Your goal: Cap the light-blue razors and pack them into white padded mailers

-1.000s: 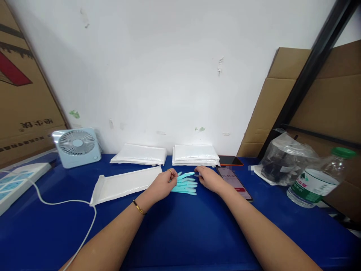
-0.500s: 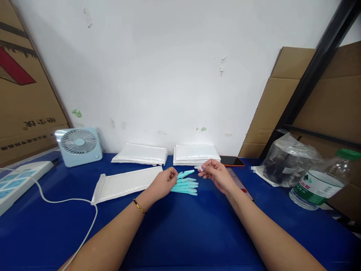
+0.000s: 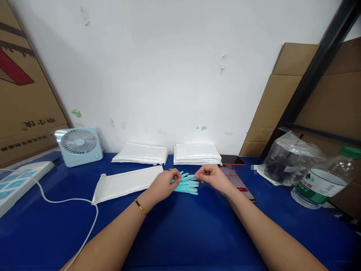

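Several slim turquoise eyebrow razors [image 3: 188,188] lie side by side on the blue table, their left ends partly hidden behind my left hand. My left hand [image 3: 164,184] is closed in a pinch on one eyebrow razor [image 3: 184,179] raised a little above the others. My right hand [image 3: 212,177] pinches at the right-hand tip of that razor, where a pale clear cap seems to sit. The fingertips mostly cover the cap, so I cannot tell how far it sits over the blade.
A white padded envelope [image 3: 128,183] lies left of my hands. Two envelope stacks [image 3: 139,153] [image 3: 197,153] rest by the wall. Phones [image 3: 238,184] [image 3: 232,160], a bagged dark container [image 3: 287,162] and a water bottle [image 3: 318,186] stand right; a fan [image 3: 79,145], cable [image 3: 94,222] and power strip [image 3: 22,180] left.
My right hand has moved slightly left and down, bringing the small clear cap from apart to the razor's tip. My left hand keeps its pinch and has barely shifted.
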Action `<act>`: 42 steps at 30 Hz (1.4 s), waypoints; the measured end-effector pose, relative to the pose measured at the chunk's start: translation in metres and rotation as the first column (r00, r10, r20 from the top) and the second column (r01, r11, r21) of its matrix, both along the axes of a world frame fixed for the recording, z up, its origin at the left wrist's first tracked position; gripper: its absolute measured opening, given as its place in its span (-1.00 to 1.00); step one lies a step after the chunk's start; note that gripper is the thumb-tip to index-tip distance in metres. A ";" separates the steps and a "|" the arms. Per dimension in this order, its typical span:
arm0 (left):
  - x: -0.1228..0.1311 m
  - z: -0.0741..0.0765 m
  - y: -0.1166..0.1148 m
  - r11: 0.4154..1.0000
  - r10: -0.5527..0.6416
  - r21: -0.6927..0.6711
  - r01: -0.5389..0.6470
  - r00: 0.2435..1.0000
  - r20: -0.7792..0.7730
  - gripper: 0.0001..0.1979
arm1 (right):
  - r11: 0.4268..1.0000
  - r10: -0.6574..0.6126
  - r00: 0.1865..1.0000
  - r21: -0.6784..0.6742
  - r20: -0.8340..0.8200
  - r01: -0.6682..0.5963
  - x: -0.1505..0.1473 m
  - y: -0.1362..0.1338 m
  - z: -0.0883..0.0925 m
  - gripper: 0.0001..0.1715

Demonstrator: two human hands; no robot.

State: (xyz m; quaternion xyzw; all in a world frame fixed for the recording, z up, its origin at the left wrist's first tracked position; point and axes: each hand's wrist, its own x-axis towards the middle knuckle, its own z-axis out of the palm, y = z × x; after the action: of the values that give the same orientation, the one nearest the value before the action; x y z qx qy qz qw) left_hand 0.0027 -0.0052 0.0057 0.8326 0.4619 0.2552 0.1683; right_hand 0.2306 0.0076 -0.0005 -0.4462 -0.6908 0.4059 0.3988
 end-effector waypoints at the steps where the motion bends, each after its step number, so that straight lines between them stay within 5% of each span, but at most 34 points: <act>1: -0.002 -0.001 0.001 0.998 0.032 0.057 -0.028 0.997 -0.074 -0.61 | 0.999 -0.007 0.994 0.033 0.106 0.004 0.003 0.002 -0.002 -0.70; 4: -0.007 -0.004 0.004 0.986 0.128 0.135 -0.093 0.952 -0.279 -0.25 | 0.993 -0.010 0.940 0.117 0.340 -0.032 0.009 0.004 -0.005 -0.70; 11: 0.001 -0.003 0.002 0.990 0.029 0.134 0.035 0.896 -0.444 -0.63 | 0.945 0.071 0.824 0.226 0.561 -0.235 0.001 -0.011 0.000 -0.07; 18: 0.022 -0.006 -0.006 0.984 0.023 0.160 0.075 0.841 -0.540 -0.80 | 0.929 0.033 0.694 0.234 0.719 -0.287 -0.014 -0.016 0.000 -0.52; 26: 0.026 -0.006 -0.008 0.988 0.014 0.139 0.073 0.841 -0.540 -0.79 | 0.913 -0.116 0.557 0.309 0.823 -0.267 -0.029 -0.016 -0.005 -0.77; 30: 0.026 -0.002 -0.006 0.989 0.098 0.149 -0.020 0.836 -0.539 -0.77 | 0.943 -0.040 0.729 0.268 0.684 -0.199 -0.022 -0.017 0.003 -0.67; 34: 0.026 0.004 -0.007 0.981 0.176 0.161 -0.105 0.829 -0.531 -0.73 | 0.991 -0.017 0.983 0.136 0.181 -0.008 -0.023 -0.016 0.005 -0.51; 38: 0.028 0.004 -0.010 0.978 0.174 0.192 -0.086 0.844 -0.507 -0.66 | 0.997 -0.064 0.978 -0.064 -0.196 0.053 -0.039 -0.018 0.002 -0.43; 42: 0.028 0.006 -0.012 0.969 0.158 0.245 -0.031 0.839 -0.520 -0.71 | 0.988 0.088 0.982 -0.110 -0.168 -0.107 -0.037 -0.025 0.014 -0.56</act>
State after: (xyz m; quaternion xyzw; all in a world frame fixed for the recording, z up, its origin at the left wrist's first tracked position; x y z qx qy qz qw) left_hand 0.0302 -0.0172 0.0115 0.8602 0.4991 0.0715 -0.0762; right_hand 0.1932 -0.0174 0.0136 -0.3998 -0.6517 0.5003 0.4064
